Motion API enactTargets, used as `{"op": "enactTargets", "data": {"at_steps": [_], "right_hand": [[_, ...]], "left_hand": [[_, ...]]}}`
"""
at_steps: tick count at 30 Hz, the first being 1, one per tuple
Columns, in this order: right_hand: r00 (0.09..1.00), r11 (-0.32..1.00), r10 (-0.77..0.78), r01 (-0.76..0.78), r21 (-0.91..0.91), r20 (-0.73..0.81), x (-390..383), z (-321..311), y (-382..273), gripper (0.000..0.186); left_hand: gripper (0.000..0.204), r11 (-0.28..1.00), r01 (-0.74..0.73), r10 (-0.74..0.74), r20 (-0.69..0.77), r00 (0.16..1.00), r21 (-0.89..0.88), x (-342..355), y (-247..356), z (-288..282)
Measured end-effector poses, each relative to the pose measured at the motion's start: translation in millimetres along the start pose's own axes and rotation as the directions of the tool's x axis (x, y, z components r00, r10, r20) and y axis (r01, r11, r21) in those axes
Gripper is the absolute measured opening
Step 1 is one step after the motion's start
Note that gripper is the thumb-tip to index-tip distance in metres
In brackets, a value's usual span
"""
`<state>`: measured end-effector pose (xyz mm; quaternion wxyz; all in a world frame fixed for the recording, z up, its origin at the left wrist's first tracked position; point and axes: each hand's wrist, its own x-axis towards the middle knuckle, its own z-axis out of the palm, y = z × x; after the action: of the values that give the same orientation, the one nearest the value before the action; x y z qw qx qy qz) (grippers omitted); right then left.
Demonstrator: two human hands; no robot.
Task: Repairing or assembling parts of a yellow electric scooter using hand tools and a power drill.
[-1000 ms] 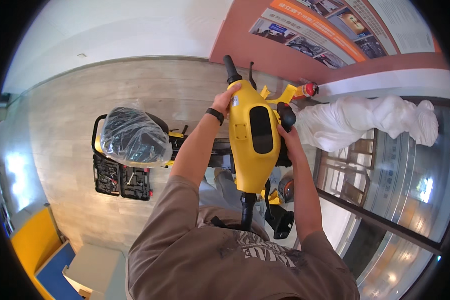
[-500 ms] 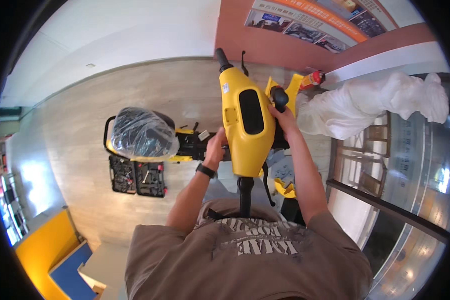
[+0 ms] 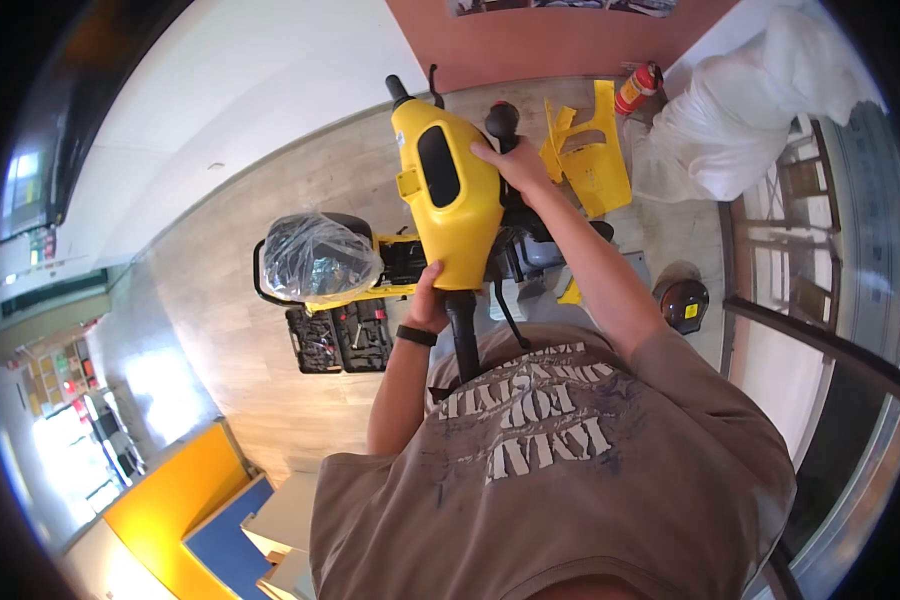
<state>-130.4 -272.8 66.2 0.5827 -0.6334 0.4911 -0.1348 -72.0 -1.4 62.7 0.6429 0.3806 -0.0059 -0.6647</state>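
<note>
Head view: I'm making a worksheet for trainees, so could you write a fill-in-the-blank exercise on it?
1. The right hand touches a scooter handlebar cover coloured ____.
2. The black wristband is on the ____ wrist.
3. The tool case is ____, rather than shut.
4. The fire extinguisher's body is coloured ____.

Missing words: yellow; left; open; red.

A grey-brown short-sleeved T-shirt (image 3: 630, 490) has a round neckline (image 3: 610, 567) and distressed pale block lettering (image 3: 538, 405); a black wristband (image 3: 416, 336), possibly a watch strap, circles the left wrist (image 3: 422, 323).
</note>
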Motion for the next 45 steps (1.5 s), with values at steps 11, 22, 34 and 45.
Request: {"op": "enactTargets", "data": {"at_steps": [11,22,34,45], "right_hand": [[0.992,0.964,0.127,-0.128,0.234,0.019,-21,-20,12,0.078],[0.992,0.884,0.092,-0.041,0.465,-0.088,-142,-117,87,0.027],[0.968,0.793,0.251,-0.195,0.578,-0.016,-177,-83,95,0.041],[0.973,0.800,0.229,-0.183,0.571,-0.008,-180,-82,99,0.036]], "left_hand": [[0.071,0.999,-0.031,0.033,-0.053,0.998,0.037,-1,-5,9],[0.069,0.999,-0.049,0.050,-0.043,0.998,0.023,-1,-4,12],[0.070,1.000,-0.009,0.008,0.052,0.999,0.021,2,-2,5],[0.069,0.999,0.022,-0.018,0.105,0.994,-0.033,3,-3,2]]}}
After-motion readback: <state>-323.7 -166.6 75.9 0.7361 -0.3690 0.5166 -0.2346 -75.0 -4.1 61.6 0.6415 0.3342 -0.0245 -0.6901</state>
